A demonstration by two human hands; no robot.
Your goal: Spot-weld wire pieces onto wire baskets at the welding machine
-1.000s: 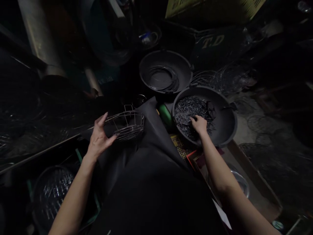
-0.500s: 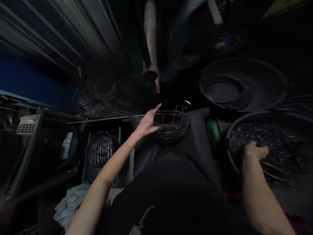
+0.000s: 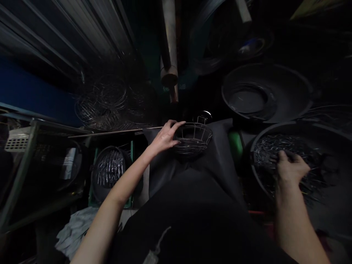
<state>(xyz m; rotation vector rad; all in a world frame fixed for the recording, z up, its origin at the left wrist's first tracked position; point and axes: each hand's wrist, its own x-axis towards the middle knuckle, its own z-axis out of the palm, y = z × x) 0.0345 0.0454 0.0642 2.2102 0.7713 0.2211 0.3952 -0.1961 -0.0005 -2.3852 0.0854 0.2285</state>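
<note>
A round wire basket (image 3: 194,137) with an upright loop at its far side rests on the dark apron cloth (image 3: 220,157) over my lap. My left hand (image 3: 165,137) grips its left side, index finger along the upper rim and thumb lower on the wires. Off to the right, my right hand (image 3: 291,168) reaches into a large dark tub (image 3: 254,168) among a heap of thin, shiny dark wire pieces (image 3: 288,143). Blur and dim light hide its fingertips, so whether it grasps any pieces is unclear.
A bucket of shiny wire pieces (image 3: 110,168) stands left in a green frame (image 3: 132,154). Coiled wire (image 3: 110,95) lies beyond. A vertical machine shaft (image 3: 169,69) hangs ahead. Another dark basin (image 3: 297,91) is at back right; a pale cloth (image 3: 75,229) lies lower left.
My left hand's index finger has come down onto the basket rim. The right hand has turned and shifted slightly right within the tub. The view has shifted a little.
</note>
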